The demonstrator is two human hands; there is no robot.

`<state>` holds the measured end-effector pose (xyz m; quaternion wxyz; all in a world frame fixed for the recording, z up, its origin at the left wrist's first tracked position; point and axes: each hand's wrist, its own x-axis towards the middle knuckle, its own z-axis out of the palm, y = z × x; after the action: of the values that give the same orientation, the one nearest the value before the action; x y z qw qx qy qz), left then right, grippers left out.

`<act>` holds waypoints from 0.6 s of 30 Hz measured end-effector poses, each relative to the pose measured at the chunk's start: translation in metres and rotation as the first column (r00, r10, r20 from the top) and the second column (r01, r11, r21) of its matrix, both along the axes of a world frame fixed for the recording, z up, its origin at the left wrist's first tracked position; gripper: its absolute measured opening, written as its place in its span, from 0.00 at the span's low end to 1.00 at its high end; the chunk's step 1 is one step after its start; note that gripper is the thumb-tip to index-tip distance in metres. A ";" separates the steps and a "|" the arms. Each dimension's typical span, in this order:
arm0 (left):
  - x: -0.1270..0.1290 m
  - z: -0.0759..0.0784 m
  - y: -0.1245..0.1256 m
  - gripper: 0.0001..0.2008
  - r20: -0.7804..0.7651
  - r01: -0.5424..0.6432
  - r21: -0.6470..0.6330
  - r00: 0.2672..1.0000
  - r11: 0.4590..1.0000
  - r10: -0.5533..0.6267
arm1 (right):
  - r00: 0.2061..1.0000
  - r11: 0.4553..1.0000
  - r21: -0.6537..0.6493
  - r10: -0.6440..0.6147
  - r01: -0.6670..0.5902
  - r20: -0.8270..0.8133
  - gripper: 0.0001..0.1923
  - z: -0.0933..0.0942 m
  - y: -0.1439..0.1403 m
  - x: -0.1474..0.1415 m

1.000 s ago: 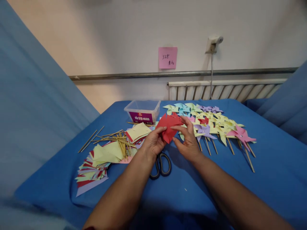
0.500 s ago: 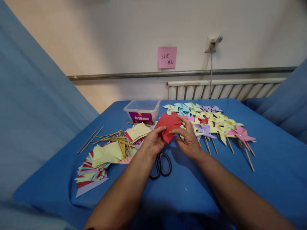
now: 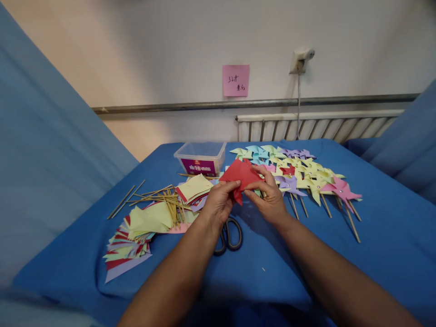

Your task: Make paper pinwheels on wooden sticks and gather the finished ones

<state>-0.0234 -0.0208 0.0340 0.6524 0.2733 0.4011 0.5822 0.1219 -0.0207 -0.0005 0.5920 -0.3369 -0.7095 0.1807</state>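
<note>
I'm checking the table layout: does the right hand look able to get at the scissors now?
Probably yes: the scissors' handles lie largely uncovered beside the left forearm, though the right hand is holding red paper.

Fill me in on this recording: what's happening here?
A person's left hand and right hand hold a red paper piece above a blue table. Black-handled scissors lie partly hidden on it. Paper pinwheels lie to the right; loose sticks and coloured paper sheets lie to the left, near a clear tub.

Red paper [image 3: 239,170], partly folded, one pointed corner hanging downward, held up between left hand [image 3: 220,200] and right hand [image 3: 271,200]
</note>
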 end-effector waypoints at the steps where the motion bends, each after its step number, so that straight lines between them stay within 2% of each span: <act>1: 0.000 0.000 -0.001 0.09 -0.010 0.005 0.010 1.000 1.000 -0.005 | 1.000 1.000 -0.011 -0.005 0.005 -0.014 0.02 0.000 0.000 0.000; 10: 0.006 0.001 -0.003 0.10 0.032 0.025 -0.010 0.999 1.000 -0.024 | 0.993 0.994 -0.048 -0.101 0.098 -0.058 0.05 0.000 0.000 0.000; 18: 0.007 -0.001 -0.002 0.09 0.018 0.067 0.003 0.998 0.998 -0.068 | 0.994 0.990 -0.094 -0.104 0.101 -0.027 0.05 -0.001 0.004 0.001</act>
<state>-0.0165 -0.0228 0.0326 0.6749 0.2822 0.3853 0.5626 0.1230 -0.0166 -0.0016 0.5953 -0.3972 -0.6727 0.1881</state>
